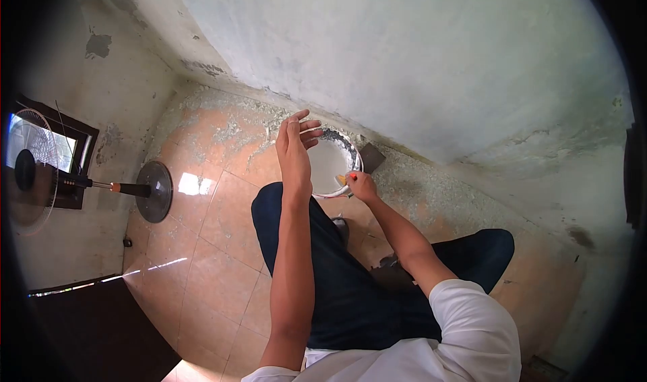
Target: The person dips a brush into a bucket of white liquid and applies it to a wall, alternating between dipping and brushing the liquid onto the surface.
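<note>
A round bucket (356, 154) of white paint stands on the floor close to the wall, its inner rim smeared with grey and white. My right hand (364, 186) is closed around a small paintbrush (342, 180) with a red and yellow end showing, held over the bucket's near right edge. The brush's tip overlaps the white paint in this view. My left hand (295, 142) is raised at the bucket's left side, fingers stretched out and apart, with nothing in it.
Flaked paint chips (229, 129) litter the tiled floor (222, 247) along the wall (404, 58). A brown square piece (372, 158) lies right of the bucket. A standing fan (153, 192) is at the left, near a window (50, 142). A dark door panel (94, 335) is at lower left.
</note>
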A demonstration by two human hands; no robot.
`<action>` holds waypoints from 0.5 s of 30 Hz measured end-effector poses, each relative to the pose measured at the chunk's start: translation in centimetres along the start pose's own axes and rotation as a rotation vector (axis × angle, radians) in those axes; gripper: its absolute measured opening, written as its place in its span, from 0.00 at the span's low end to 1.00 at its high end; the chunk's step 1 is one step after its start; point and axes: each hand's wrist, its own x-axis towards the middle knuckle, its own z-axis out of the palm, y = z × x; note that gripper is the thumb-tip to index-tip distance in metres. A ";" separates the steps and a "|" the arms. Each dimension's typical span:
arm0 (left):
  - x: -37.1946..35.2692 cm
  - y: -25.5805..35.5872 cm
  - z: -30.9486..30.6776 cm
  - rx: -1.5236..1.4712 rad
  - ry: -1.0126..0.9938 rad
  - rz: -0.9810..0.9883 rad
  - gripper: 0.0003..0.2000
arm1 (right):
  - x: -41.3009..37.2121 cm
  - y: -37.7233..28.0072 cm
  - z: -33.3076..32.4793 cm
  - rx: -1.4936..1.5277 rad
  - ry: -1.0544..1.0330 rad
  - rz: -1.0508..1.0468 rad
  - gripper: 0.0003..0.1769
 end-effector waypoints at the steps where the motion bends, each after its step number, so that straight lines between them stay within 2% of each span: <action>1: -0.1 0.0 0.1 -0.001 -0.012 0.006 0.22 | -0.2 0.1 -0.3 -0.046 -0.036 0.011 0.15; 2: 0.0 -0.1 0.3 -0.002 -0.018 0.005 0.22 | -0.3 0.0 -0.5 -0.046 -0.031 0.014 0.15; 4: 0.2 -0.4 0.7 0.002 -0.025 -0.006 0.25 | 0.1 1.1 0.1 0.227 0.003 0.037 0.16; 8: 0.3 -0.5 2.7 -0.045 -0.055 -0.008 0.22 | -0.7 2.8 -0.1 0.139 -0.042 0.106 0.17; 10: 0.3 -0.9 4.1 -0.036 -0.060 -0.024 0.22 | -1.3 2.3 -1.0 0.631 -0.010 0.509 0.20; 11: 0.2 -1.1 4.8 -0.039 -0.082 -0.018 0.22 | -2.0 2.3 -1.8 0.758 0.028 0.649 0.20; 12: 0.2 -1.8 5.4 -0.019 -0.097 -0.007 0.22 | -2.7 3.4 -2.2 0.766 0.054 0.644 0.20; 14: 0.2 -3.2 6.7 -0.006 -0.141 0.013 0.22 | -3.8 6.5 -2.7 1.328 0.010 0.680 0.19; 15: 0.1 -4.0 7.5 -0.029 -0.070 -0.004 0.22 | -4.6 6.1 -4.2 1.336 0.037 0.663 0.19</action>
